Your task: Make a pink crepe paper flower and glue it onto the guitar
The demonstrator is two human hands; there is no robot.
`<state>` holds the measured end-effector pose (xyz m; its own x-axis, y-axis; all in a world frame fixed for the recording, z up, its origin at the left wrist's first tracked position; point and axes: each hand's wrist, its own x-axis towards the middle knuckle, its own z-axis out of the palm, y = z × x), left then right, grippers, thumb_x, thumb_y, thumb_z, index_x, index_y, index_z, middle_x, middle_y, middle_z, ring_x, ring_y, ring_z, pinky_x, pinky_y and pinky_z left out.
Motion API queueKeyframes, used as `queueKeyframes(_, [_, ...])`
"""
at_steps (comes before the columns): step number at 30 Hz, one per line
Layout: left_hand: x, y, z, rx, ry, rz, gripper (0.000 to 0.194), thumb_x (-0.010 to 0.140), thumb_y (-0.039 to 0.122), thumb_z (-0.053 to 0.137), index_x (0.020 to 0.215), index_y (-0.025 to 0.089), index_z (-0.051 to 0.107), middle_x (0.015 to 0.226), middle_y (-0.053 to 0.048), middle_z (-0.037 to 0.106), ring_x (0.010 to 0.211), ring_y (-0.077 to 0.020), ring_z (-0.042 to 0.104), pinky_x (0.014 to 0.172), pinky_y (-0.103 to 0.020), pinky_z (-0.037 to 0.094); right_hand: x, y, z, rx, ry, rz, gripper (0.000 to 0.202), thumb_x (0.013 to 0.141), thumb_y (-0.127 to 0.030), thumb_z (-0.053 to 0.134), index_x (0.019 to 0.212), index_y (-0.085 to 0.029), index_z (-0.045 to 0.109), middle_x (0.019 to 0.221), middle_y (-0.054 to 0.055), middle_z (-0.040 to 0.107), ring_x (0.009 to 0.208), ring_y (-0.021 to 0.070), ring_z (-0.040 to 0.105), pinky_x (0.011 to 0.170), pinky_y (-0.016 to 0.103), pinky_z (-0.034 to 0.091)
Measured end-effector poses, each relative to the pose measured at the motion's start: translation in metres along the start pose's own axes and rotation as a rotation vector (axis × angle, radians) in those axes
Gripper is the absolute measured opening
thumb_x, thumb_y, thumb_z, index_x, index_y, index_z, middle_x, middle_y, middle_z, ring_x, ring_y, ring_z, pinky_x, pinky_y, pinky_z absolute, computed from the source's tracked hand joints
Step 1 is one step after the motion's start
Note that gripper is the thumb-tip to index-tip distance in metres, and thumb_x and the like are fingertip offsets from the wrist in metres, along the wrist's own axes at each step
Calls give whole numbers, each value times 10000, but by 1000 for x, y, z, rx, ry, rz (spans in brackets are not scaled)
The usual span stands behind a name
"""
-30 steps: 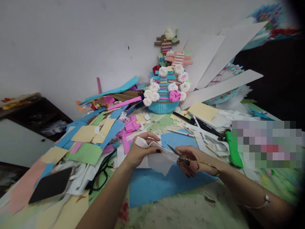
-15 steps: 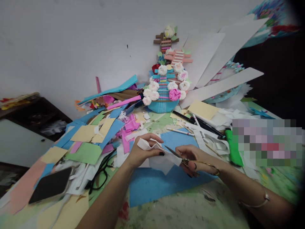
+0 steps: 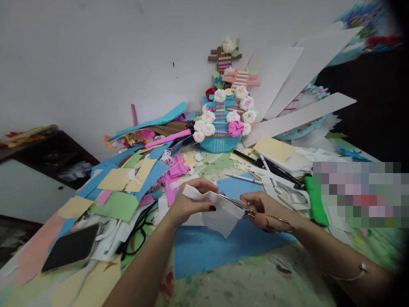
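A thin piece of white paper [image 3: 220,216] is pinched between the thumb and fingers of my left hand [image 3: 193,200], with its lower corner hanging down. Gold-handled scissors [image 3: 252,212] are in my right hand [image 3: 266,211], fingers wrapped around the loops. Their blades point left and lie along the upper edge of the white paper, close to my left fingers. Whether they are cutting through it I cannot tell. Both hands hover above a blue sheet [image 3: 204,256] on the paint-stained table.
A decorated paper guitar [image 3: 220,143] with flowers leans on the wall. Coloured paper scraps [image 3: 115,204], a phone [image 3: 72,248] and black glasses [image 3: 136,245] lie at left. Pens [image 3: 247,157], sticks and a green item [image 3: 315,200] lie at right.
The scissor blades have closed together and moved against the white paper's edge; they were slightly apart from it before. My left hand keeps its pinch. The view has shifted slightly.
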<state>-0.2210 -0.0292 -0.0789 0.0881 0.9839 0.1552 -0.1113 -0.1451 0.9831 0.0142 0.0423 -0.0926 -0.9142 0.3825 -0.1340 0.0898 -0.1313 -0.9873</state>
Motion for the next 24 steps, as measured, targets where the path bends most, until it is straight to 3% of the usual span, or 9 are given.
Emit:
queueKeyframes(2, [-1, 3, -6, -67, -54, 11, 433, 561, 282, 804, 948, 136, 677, 906, -118, 722, 840, -253, 664, 697, -294, 506, 0, -2, -1, -14, -1, 2, 631, 499, -687, 711, 740, -157, 466, 419, -110, 433, 290, 11, 342, 277, 111, 282])
queueKeyframes(5, [-3, 8, -17, -121, -41, 0, 457, 585, 343, 772, 976, 120, 694, 882, -128, 730, 774, -246, 676, 664, -285, 505, 0, -5, -3, -36, -2, 13, 651, 481, -704, 706, 737, -154, 468, 416, -106, 434, 294, 11, 348, 277, 107, 275])
queueKeyframes(10, [-5, 17, -27, -6, -25, -18, 354, 627, 324, 746, 933, 148, 725, 839, -120, 744, 769, -251, 691, 712, -315, 511, -1, -8, -1, -95, 2, 54, 646, 476, -699, 711, 731, -155, 473, 437, -94, 455, 309, 16, 362, 274, 116, 293])
queueKeyframes(17, [-1, 9, -22, 249, 22, -123, 199, 624, 280, 765, 789, 169, 756, 807, -88, 731, 729, -205, 658, 626, -264, 496, -2, -8, 1, -134, 1, 54, 629, 502, -700, 700, 721, -164, 455, 469, -96, 416, 327, 13, 338, 284, 127, 281])
queueKeyframes(24, [2, 0, -14, 151, -57, -67, 180, 587, 250, 801, 719, 140, 748, 710, -73, 678, 737, -204, 621, 690, -307, 492, -4, -5, 0, -77, -101, 1, 626, 567, -711, 659, 781, -165, 440, 510, -87, 432, 367, 18, 369, 324, 127, 300])
